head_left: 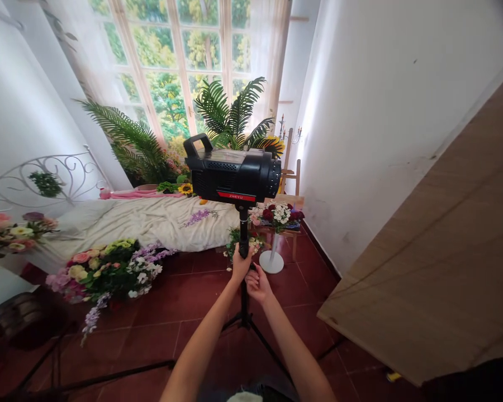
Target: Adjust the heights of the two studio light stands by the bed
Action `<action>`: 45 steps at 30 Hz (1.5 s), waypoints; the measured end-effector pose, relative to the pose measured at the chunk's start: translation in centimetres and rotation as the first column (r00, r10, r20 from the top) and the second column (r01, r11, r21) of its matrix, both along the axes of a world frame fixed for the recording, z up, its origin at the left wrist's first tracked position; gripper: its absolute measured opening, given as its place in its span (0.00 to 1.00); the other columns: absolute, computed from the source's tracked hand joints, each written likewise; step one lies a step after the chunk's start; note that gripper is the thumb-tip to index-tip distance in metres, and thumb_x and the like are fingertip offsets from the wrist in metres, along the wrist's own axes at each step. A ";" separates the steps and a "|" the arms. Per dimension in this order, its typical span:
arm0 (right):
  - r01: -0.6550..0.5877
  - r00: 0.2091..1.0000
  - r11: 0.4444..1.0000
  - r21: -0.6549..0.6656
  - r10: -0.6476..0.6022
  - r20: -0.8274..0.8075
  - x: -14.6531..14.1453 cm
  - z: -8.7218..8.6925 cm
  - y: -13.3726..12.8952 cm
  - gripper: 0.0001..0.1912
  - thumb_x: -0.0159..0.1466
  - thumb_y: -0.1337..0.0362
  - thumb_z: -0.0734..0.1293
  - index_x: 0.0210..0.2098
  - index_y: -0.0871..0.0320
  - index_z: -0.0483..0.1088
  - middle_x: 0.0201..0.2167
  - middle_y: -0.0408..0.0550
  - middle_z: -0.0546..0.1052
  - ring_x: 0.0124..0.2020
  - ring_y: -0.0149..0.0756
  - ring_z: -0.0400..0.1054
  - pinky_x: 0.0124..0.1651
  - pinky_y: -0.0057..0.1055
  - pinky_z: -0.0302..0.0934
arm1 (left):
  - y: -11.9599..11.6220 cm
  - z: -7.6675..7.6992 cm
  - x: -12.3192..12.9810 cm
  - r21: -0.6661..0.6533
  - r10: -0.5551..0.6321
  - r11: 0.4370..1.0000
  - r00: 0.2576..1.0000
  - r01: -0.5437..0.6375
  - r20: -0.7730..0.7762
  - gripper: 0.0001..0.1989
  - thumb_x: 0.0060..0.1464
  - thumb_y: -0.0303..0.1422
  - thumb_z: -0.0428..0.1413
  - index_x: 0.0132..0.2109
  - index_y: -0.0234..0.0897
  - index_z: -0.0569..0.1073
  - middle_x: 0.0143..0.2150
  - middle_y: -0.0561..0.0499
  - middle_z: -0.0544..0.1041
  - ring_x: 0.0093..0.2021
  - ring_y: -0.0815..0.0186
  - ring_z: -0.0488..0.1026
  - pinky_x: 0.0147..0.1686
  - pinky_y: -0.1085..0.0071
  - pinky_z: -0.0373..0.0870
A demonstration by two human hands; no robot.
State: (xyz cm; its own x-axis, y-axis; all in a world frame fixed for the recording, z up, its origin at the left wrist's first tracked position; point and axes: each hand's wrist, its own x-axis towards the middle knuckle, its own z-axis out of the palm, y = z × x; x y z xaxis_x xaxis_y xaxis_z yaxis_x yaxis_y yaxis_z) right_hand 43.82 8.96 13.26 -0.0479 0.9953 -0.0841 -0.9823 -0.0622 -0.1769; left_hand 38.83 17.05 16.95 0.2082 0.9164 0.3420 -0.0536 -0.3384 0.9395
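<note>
A black studio light [230, 176] with a top handle and a red label sits on a black light stand [243, 304] in front of me. My left hand [242, 262] is wrapped round the stand's upright below the lamp. Just lower and to the right, my right hand [257, 283] has its fingers closed on a small dark knob [251, 268] at the side of the pole. Most of that knob is hidden by the fingers. The stand's legs spread over the red tiled floor.
A bed [151, 223] with cream bedding lies beyond the stand. Flower arrangements [109, 268] stand at left, and a white round-based pedestal [271, 261] at right. A wooden panel [436, 251] leans in on the right. Black stand legs [121, 373] cross the floor at lower left.
</note>
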 end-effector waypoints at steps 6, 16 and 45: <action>0.044 0.993 0.998 -0.034 -0.040 0.111 0.2 -0.1 0.8 0.21 0.65 0.62 0.55 0.17 0.56 0.46 0.13 0.33 0.47 0.13 0.21 0.36 0.12 0.15 0.39 | 0.1 -0.1 0.7 0.028 0.011 1.000 1.000 -0.011 0.013 0.16 0.47 0.45 0.55 0.36 0.36 0.67 0.30 0.52 0.70 0.30 0.69 0.67 0.33 0.73 0.64; 0.208 -0.005 0.960 0.187 -0.190 0.982 5.3 0.9 0.7 0.12 0.53 0.64 0.66 0.19 0.57 0.58 0.17 0.39 0.58 0.21 0.25 0.49 0.22 0.24 0.40 | 0.6 -0.4 0.6 0.044 -0.008 0.999 1.000 0.009 -0.014 0.15 0.48 0.44 0.55 0.36 0.37 0.66 0.29 0.52 0.69 0.30 0.68 0.66 0.34 0.71 0.64; 0.177 -0.547 0.884 0.433 -0.278 0.790 4.2 0.7 -1.7 0.06 0.56 0.71 0.58 0.24 0.56 0.60 0.28 0.45 0.63 0.30 0.32 0.56 0.33 0.28 0.50 | 0.6 -1.3 0.8 0.004 -0.012 1.000 0.999 0.012 0.037 0.16 0.46 0.44 0.56 0.37 0.36 0.68 0.31 0.50 0.73 0.30 0.68 0.70 0.35 0.71 0.66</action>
